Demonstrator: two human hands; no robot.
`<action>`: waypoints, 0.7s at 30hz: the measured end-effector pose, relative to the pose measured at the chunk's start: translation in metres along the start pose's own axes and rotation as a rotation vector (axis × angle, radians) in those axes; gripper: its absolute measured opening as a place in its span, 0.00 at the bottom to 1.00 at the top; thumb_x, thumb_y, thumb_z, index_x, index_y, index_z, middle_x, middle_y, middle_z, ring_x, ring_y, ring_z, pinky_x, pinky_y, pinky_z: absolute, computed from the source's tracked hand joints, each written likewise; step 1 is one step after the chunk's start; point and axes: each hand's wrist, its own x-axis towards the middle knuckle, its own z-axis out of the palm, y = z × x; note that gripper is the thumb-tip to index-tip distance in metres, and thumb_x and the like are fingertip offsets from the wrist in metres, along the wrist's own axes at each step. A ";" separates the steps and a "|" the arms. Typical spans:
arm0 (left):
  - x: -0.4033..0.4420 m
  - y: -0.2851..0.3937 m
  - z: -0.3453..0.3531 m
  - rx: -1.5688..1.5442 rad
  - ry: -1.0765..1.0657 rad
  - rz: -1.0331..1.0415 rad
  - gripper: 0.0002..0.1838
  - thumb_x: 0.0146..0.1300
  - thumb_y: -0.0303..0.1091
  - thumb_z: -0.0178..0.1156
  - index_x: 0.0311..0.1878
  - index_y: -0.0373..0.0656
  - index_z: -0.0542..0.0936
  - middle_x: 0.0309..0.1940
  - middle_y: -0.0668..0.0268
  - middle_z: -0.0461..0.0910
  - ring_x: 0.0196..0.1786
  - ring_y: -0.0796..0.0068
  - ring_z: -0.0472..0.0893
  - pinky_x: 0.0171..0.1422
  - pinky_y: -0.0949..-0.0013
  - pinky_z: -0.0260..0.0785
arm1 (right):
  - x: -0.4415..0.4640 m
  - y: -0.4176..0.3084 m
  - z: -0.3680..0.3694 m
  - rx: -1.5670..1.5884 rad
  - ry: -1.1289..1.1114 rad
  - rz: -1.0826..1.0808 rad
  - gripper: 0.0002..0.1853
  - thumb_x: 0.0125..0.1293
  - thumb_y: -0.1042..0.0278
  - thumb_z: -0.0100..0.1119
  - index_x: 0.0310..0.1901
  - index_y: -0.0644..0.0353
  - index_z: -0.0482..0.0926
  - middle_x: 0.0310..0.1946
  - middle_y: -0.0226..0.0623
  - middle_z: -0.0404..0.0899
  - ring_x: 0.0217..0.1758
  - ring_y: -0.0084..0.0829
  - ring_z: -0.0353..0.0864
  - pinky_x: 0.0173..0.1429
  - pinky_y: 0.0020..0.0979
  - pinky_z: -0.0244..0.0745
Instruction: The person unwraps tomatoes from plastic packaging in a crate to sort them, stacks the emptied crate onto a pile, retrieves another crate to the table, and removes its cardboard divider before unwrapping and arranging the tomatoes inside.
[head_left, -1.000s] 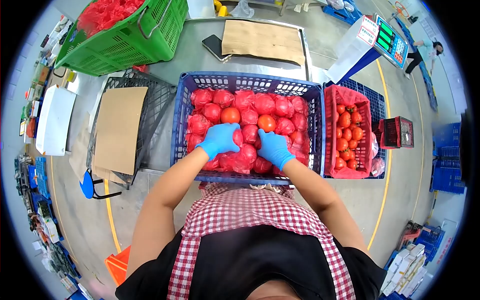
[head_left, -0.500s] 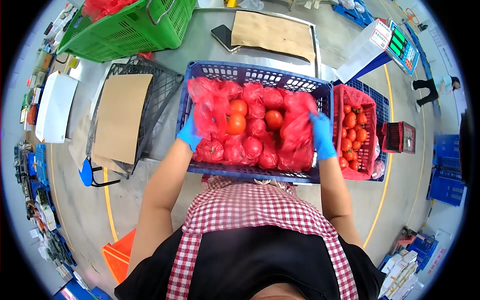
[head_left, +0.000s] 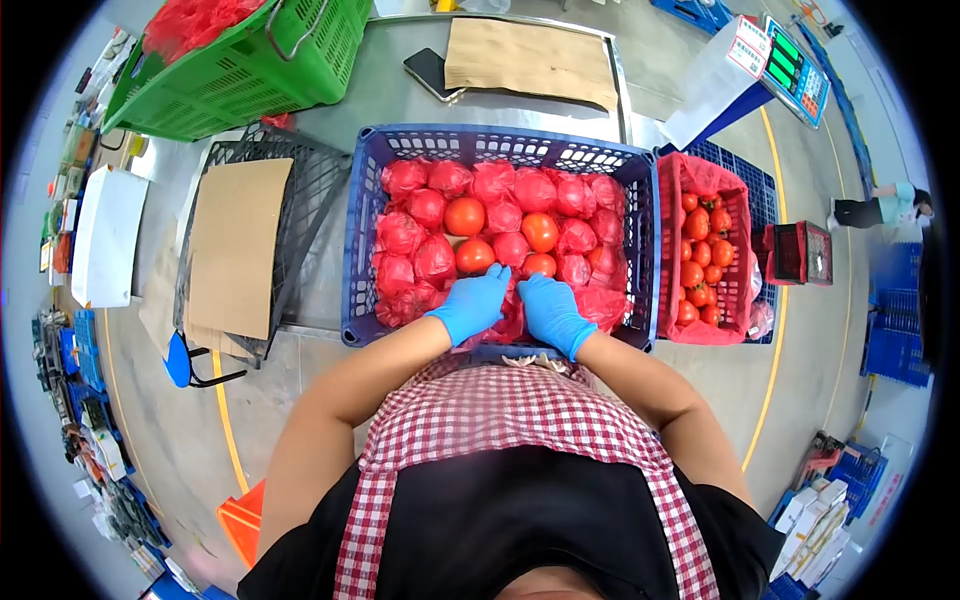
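A blue plastic crate (head_left: 352, 235) stands on the metal table before me, full of tomatoes wrapped in red plastic film (head_left: 493, 182). Several bare tomatoes (head_left: 464, 216) show among the wrapped ones near the middle. At the crate's near side, my blue-gloved left hand (head_left: 470, 305) is closed on red film, its fingertips close to a bare tomato (head_left: 475, 256). Just to its right, my gloved right hand (head_left: 553, 312) is also closed on the film, beside another bare tomato (head_left: 540, 265). Bunched film lies between both hands; some fingers are hidden.
Right of the crate sits a red-lined basket of tomatoes (head_left: 705, 270), with a digital scale (head_left: 790, 70) behind it. On the left are a cardboard sheet (head_left: 240, 245) on a dark crate and a green crate (head_left: 240, 75). A phone (head_left: 430, 72) lies near brown cardboard (head_left: 530, 60).
Both hands have moved from the crate's left and right sides to its near middle. The raised loose film has come down, and more wrapped and bare tomatoes show.
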 end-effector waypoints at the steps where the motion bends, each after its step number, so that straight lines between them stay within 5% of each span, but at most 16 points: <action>1: 0.007 -0.006 0.009 -0.017 0.009 0.049 0.35 0.55 0.41 0.61 0.66 0.48 0.62 0.58 0.57 0.69 0.47 0.54 0.79 0.43 0.54 0.74 | -0.001 0.004 -0.001 0.105 0.065 -0.037 0.12 0.53 0.60 0.61 0.38 0.55 0.81 0.35 0.42 0.79 0.39 0.43 0.81 0.42 0.43 0.75; 3: 0.016 -0.016 0.008 -0.057 0.039 0.142 0.35 0.54 0.40 0.62 0.66 0.51 0.62 0.55 0.60 0.70 0.45 0.54 0.80 0.42 0.54 0.74 | -0.001 0.017 -0.010 0.302 0.197 -0.122 0.10 0.53 0.66 0.60 0.37 0.57 0.81 0.35 0.44 0.78 0.39 0.44 0.81 0.42 0.43 0.75; 7: 0.000 -0.007 -0.027 0.007 -0.113 0.252 0.30 0.51 0.34 0.63 0.61 0.53 0.68 0.53 0.65 0.71 0.44 0.57 0.80 0.40 0.60 0.75 | 0.001 0.044 -0.025 0.598 0.015 0.060 0.14 0.55 0.65 0.63 0.42 0.61 0.80 0.39 0.51 0.80 0.43 0.43 0.82 0.46 0.37 0.75; 9: 0.000 -0.022 -0.008 -0.057 -0.001 0.378 0.30 0.51 0.32 0.62 0.60 0.56 0.70 0.54 0.67 0.70 0.43 0.57 0.80 0.39 0.61 0.75 | -0.004 0.077 -0.022 1.147 -0.005 0.259 0.20 0.58 0.61 0.66 0.46 0.69 0.78 0.37 0.41 0.82 0.42 0.28 0.79 0.47 0.32 0.73; 10: -0.001 -0.025 -0.008 -0.052 -0.011 0.400 0.30 0.51 0.31 0.62 0.60 0.57 0.70 0.55 0.67 0.70 0.43 0.57 0.80 0.39 0.61 0.75 | -0.016 0.077 -0.069 1.184 -0.050 0.382 0.20 0.59 0.62 0.65 0.48 0.68 0.78 0.41 0.37 0.82 0.43 0.29 0.78 0.49 0.31 0.73; 11: -0.003 -0.025 -0.008 -0.049 -0.025 0.423 0.30 0.50 0.31 0.62 0.60 0.58 0.70 0.56 0.68 0.70 0.43 0.58 0.80 0.39 0.61 0.74 | -0.011 0.109 -0.041 1.358 0.209 0.435 0.20 0.61 0.62 0.62 0.51 0.67 0.77 0.44 0.36 0.81 0.45 0.26 0.77 0.51 0.28 0.71; 14: 0.006 -0.006 -0.015 -0.062 -0.114 0.421 0.24 0.50 0.30 0.59 0.54 0.59 0.76 0.52 0.68 0.74 0.43 0.62 0.81 0.38 0.59 0.73 | -0.018 0.146 -0.093 1.832 0.420 0.285 0.16 0.65 0.66 0.54 0.52 0.65 0.76 0.46 0.38 0.80 0.46 0.29 0.80 0.50 0.29 0.76; 18: 0.016 0.000 -0.003 0.014 -0.065 0.394 0.21 0.49 0.27 0.55 0.49 0.56 0.81 0.40 0.63 0.81 0.40 0.60 0.81 0.38 0.57 0.72 | -0.023 0.139 -0.143 1.532 0.542 0.275 0.14 0.65 0.69 0.54 0.50 0.65 0.76 0.40 0.32 0.82 0.39 0.27 0.82 0.45 0.28 0.78; 19: 0.020 -0.002 0.003 0.064 -0.050 0.350 0.22 0.49 0.27 0.55 0.49 0.55 0.81 0.37 0.62 0.82 0.39 0.59 0.81 0.39 0.57 0.72 | -0.025 0.117 -0.152 1.176 0.504 0.368 0.16 0.62 0.64 0.59 0.49 0.61 0.77 0.37 0.36 0.83 0.39 0.32 0.83 0.43 0.31 0.78; 21: 0.023 -0.012 0.016 -0.110 0.113 0.358 0.20 0.49 0.25 0.54 0.46 0.53 0.83 0.34 0.59 0.82 0.38 0.62 0.82 0.40 0.60 0.73 | -0.027 0.099 -0.135 0.323 0.424 0.206 0.21 0.56 0.55 0.64 0.48 0.55 0.78 0.36 0.43 0.83 0.40 0.41 0.83 0.43 0.38 0.77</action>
